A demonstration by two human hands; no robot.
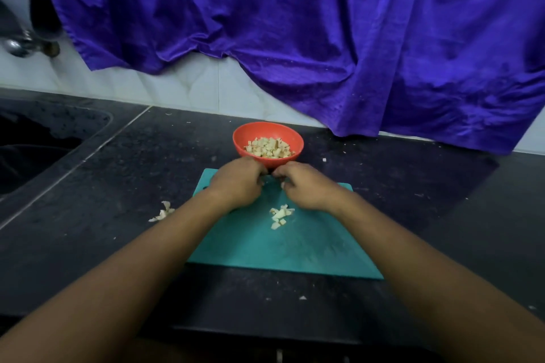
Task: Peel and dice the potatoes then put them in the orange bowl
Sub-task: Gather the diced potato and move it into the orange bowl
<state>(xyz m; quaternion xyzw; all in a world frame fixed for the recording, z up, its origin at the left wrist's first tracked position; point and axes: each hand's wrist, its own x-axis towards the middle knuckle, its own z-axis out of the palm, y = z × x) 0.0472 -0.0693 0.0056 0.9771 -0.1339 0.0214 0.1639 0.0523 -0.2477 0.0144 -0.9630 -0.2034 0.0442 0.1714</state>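
**Most of the dice in the bowl, a last small heap to go**

From where I stood, the job looked close to finished. The orange bowl (267, 129) sat on the dark surface (413, 215) just beyond the far edge of the teal cutting board (295, 247), and it already held a good layer of diced potato (269, 148), pale cubes heaped toward its near side. No whole potato was anywhere to be seen, nor a knife or peeler, so I judged the peeling and cutting to be over, or very nearly.

What was left lay on the board: a small cluster of cut pieces (280, 215) near its middle, between the two forearms and well short of the bowl. A few peel scraps (163, 211) lay off the board on its left side, and stray crumbs were dotted about the surface.

Both hands were up at the board's far edge, right under the bowl. The left hand (236, 183) and the right hand (306, 186) had their knuckles raised and their fingers curled downward and inward, the tips of the two hands almost meeting. They may have been gathering or pinching loose dice there, but the backs of the hands hid the fingertips, and I could not tell whether either held anything.

By my reckoning, only that last heap needed carrying over to the bowl.
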